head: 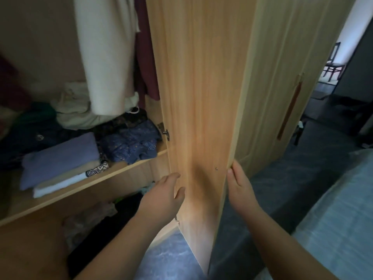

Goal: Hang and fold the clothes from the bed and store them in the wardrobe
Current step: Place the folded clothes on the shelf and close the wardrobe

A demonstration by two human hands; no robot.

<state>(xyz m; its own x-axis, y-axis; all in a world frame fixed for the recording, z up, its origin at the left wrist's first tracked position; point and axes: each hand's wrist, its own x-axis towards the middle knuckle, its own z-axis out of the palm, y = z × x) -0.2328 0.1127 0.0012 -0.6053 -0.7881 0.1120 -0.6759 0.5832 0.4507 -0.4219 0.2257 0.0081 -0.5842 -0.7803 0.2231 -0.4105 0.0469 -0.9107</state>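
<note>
Since the folded clothes (60, 158) lie stacked on the wardrobe shelf (125, 168) and a cream garment (107, 57) hangs above them, the right hand (240, 186) pinches the open door (201, 98) by its free edge while the left hand (163, 195) hovers beside its inner face, fingers loosely spread, seemingly to swing it.

Single head-worn wide-angle view, facing forward-down, close on open wardrobe door (201, 87); shelf (113, 174) left, floor (171, 259) below.
</note>
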